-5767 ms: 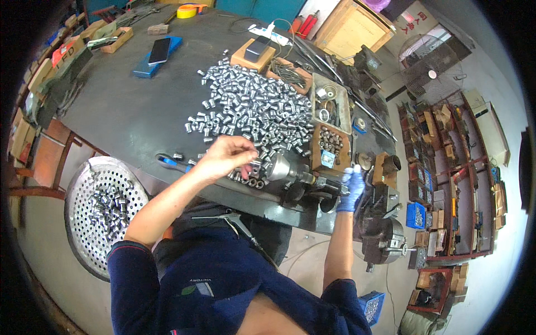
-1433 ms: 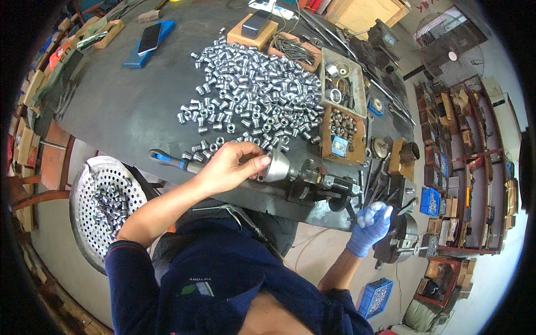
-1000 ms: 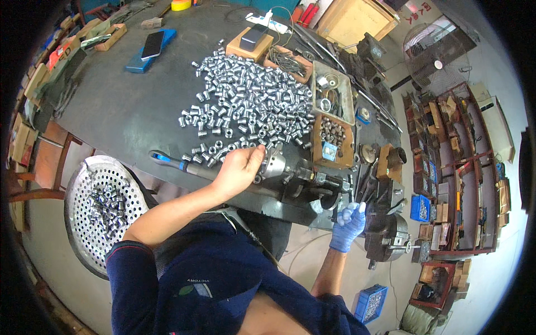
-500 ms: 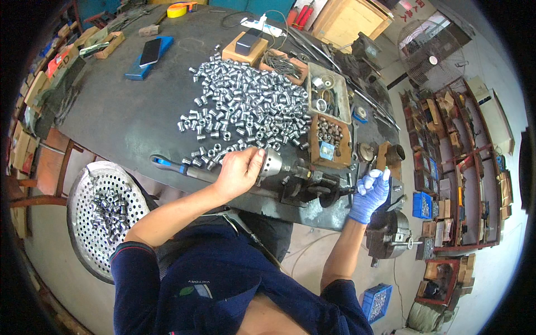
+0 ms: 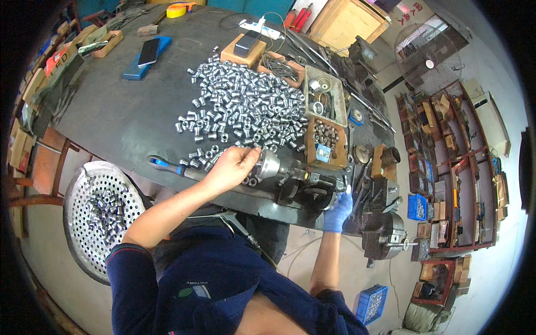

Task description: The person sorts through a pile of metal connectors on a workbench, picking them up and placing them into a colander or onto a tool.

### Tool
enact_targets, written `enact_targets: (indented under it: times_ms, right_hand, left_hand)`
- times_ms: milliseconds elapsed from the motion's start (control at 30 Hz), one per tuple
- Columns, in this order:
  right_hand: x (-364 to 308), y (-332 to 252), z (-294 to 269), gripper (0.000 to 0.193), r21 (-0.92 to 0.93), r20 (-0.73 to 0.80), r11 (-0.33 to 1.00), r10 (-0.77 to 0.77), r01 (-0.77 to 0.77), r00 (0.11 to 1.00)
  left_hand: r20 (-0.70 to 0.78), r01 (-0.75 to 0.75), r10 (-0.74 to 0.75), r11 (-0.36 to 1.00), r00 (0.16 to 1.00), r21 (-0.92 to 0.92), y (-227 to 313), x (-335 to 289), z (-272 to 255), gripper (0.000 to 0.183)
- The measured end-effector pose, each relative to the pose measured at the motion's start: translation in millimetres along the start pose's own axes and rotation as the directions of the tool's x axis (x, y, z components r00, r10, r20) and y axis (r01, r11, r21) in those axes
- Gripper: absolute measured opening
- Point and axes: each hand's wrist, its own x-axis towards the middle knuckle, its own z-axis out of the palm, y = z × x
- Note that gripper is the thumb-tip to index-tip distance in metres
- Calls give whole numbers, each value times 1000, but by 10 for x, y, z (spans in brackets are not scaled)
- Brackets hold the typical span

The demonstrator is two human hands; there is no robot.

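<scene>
My bare left hand (image 5: 234, 166) is closed at the left end of a silver cylindrical chuck (image 5: 269, 165), thumb by its rim. Whatever its fingers hold is hidden. The chuck belongs to a small dark bench machine (image 5: 296, 187) along the table's near edge. Behind my wrist a tool with a blue and black handle (image 5: 167, 165) lies in line with it. My right hand (image 5: 338, 213), in a light blue glove, is at the machine's right end beside a dark round wheel (image 5: 315, 192); its fingers are mostly hidden. Beyond the machine spreads a heap of shiny metal sleeves (image 5: 240, 103).
A perforated metal pan (image 5: 78, 209) with more sleeves stands at left. Right of the heap are a cardboard box of small parts (image 5: 325, 163) and a grey tray (image 5: 341, 114). A bench vise (image 5: 385, 234) juts out at right. A phone (image 5: 148, 52) lies far left.
My right hand has moved left and down, from raised beside the machine to its right end. My left hand stays by the chuck, whose holes no longer show.
</scene>
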Motion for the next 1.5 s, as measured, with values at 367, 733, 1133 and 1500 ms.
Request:
enact_targets:
  times_ms: [367, 733, 1133, 1500]
  right_hand:
    - [373, -525, 465, 25, 128, 408, 976, -213, 176, 888]
    - [-163, -405, -351, 38, 110, 465, 994, -53, 1, 884]
    - [233, 106, -190, 37, 66, 310, 994, 58, -83, 949]
    - [473, 172, -447, 34, 74, 357, 981, 142, -179, 923]
  left_hand:
    - [85, 40, -39, 999, 996, -2, 48, 23, -119, 44]
    - [42, 193, -188, 961, 981, -198, -94, -99, -429, 46]
    - [-669, 500, -156, 788, 727, 360, -1261, -1751, -2105, 34]
    - [-428, 228, 140, 681, 893, 696, -763, -1174, -1656, 16]
